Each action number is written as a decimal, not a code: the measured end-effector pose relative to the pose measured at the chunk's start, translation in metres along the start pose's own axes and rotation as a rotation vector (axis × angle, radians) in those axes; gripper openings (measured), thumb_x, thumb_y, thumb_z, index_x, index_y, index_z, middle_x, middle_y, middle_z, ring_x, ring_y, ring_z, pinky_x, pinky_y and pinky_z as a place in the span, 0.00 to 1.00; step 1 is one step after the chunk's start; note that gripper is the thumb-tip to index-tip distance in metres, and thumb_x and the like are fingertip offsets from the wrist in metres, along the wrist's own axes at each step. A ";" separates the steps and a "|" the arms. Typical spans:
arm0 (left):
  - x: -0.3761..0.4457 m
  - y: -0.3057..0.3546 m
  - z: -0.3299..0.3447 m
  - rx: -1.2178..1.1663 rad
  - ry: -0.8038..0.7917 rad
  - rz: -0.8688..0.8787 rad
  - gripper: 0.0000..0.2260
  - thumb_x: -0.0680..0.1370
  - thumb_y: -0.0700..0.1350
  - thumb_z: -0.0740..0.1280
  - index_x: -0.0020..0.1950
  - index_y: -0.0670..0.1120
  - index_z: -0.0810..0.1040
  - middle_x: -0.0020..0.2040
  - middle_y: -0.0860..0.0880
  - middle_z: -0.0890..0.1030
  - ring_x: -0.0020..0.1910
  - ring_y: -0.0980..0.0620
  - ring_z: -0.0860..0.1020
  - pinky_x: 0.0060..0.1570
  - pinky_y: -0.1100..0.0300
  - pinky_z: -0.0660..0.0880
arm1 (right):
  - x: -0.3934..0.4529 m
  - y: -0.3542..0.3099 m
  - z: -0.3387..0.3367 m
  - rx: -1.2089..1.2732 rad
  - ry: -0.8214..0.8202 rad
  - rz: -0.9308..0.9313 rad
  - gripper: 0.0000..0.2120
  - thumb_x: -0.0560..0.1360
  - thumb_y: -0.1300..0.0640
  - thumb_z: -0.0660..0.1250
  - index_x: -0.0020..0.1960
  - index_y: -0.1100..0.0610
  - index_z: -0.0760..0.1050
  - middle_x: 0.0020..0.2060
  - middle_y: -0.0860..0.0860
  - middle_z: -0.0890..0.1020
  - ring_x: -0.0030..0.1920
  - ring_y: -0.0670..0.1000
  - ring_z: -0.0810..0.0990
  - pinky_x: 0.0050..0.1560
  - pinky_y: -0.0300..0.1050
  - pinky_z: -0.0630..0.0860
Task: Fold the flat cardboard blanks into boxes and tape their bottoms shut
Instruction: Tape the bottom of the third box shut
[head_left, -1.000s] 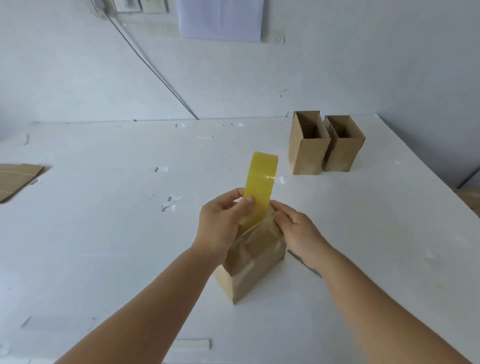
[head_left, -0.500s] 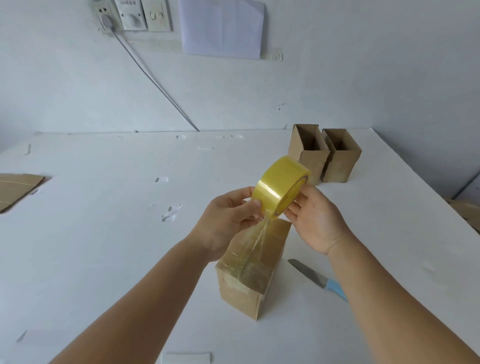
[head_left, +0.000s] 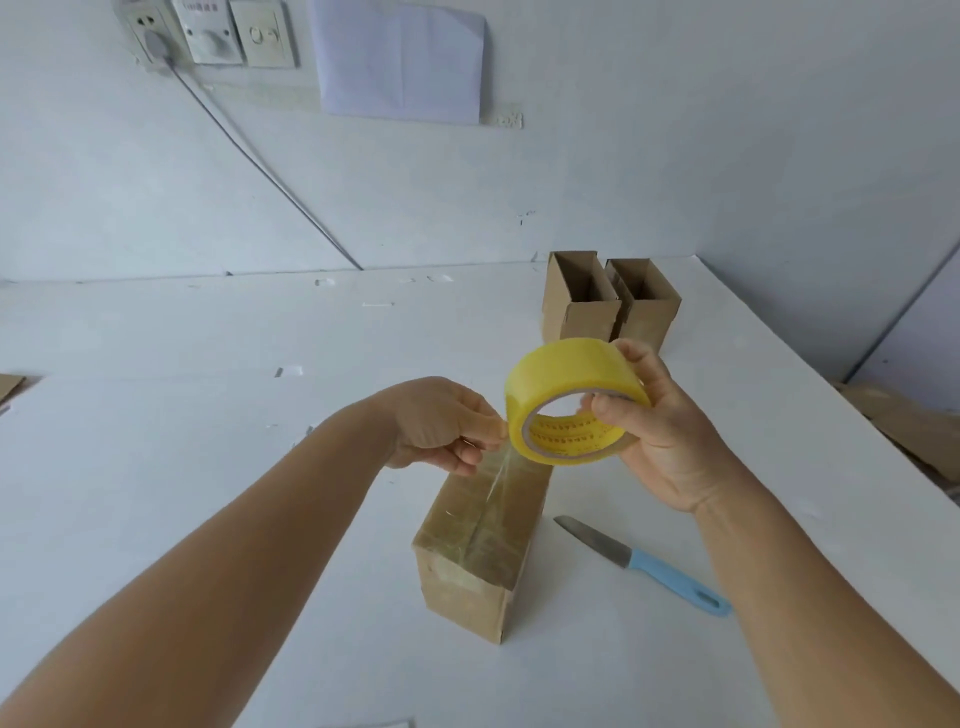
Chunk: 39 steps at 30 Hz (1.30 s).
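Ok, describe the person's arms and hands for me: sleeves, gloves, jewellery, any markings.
Both forearms are bare for as far as the head view shows them: no sleeves or cuffs. The left hand and right hand are gloveless, and no rings, watch or bracelets show on the fingers or wrists. Fingernails are short and unpainted. No markings are visible on either arm from this angle.

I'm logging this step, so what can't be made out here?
Head view:
- Printing inside the tape roll: too small.
- Left hand pinch on the tape strip: fingertips blurred.
- Taped box far end: behind both hands.
- Flat cardboard: cut off at left edge.
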<state>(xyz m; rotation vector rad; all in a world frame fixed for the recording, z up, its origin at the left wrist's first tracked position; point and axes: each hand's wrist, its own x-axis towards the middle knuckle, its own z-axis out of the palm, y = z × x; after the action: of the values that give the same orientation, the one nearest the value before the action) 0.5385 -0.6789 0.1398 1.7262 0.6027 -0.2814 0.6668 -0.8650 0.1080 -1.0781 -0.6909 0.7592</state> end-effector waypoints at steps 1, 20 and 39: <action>0.002 0.000 0.000 -0.004 -0.002 0.001 0.05 0.76 0.40 0.70 0.40 0.45 0.78 0.34 0.50 0.78 0.33 0.55 0.76 0.44 0.59 0.80 | -0.002 -0.002 0.000 -0.015 -0.003 0.009 0.25 0.59 0.59 0.79 0.52 0.47 0.73 0.39 0.47 0.79 0.42 0.47 0.79 0.43 0.43 0.76; 0.026 -0.009 -0.036 0.048 0.229 0.152 0.04 0.74 0.38 0.69 0.41 0.39 0.81 0.35 0.46 0.79 0.34 0.54 0.78 0.40 0.63 0.80 | -0.021 -0.024 -0.011 -0.793 0.344 -0.070 0.24 0.59 0.24 0.63 0.44 0.41 0.76 0.32 0.41 0.75 0.36 0.41 0.72 0.40 0.38 0.69; 0.053 -0.026 -0.055 0.243 0.126 0.031 0.05 0.74 0.39 0.70 0.47 0.38 0.81 0.35 0.47 0.80 0.33 0.54 0.78 0.39 0.60 0.79 | -0.021 -0.011 0.008 -1.183 0.353 0.368 0.11 0.71 0.42 0.67 0.41 0.49 0.73 0.38 0.50 0.75 0.40 0.50 0.74 0.36 0.45 0.70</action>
<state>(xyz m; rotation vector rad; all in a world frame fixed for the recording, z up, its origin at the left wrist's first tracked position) 0.5612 -0.6099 0.1056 1.9971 0.6537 -0.2321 0.6508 -0.8816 0.1182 -2.3996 -0.6252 0.3919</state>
